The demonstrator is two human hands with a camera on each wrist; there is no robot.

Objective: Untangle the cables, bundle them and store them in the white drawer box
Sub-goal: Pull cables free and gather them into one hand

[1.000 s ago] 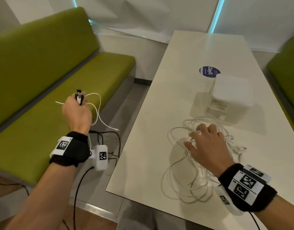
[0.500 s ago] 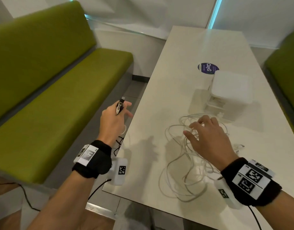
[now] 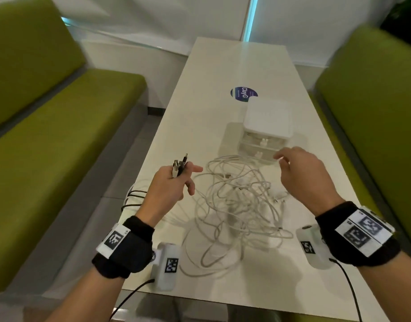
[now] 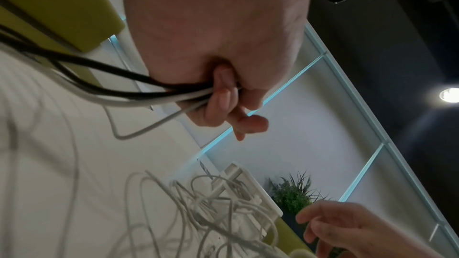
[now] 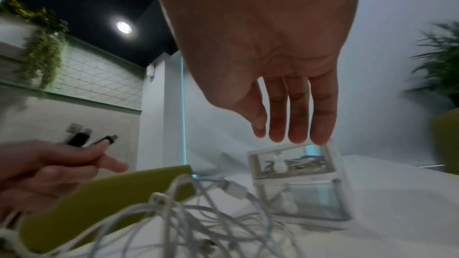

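Several thin round cords (image 3: 234, 201), glossy tabletop (image 3: 234, 66).

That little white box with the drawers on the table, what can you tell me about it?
The white drawer box stands upright on the pale table, just beyond the tangle of white cables. It looks like plastic: a solid white, rounded square top over two stacked see-through drawers, each with a small white rabbit-shaped knob. Both drawers appear closed; the upper one seems to hold something already, perhaps cable. The right hand hovers open in front of it, apparently without touching it. A round blue sticker lies on the table behind it.
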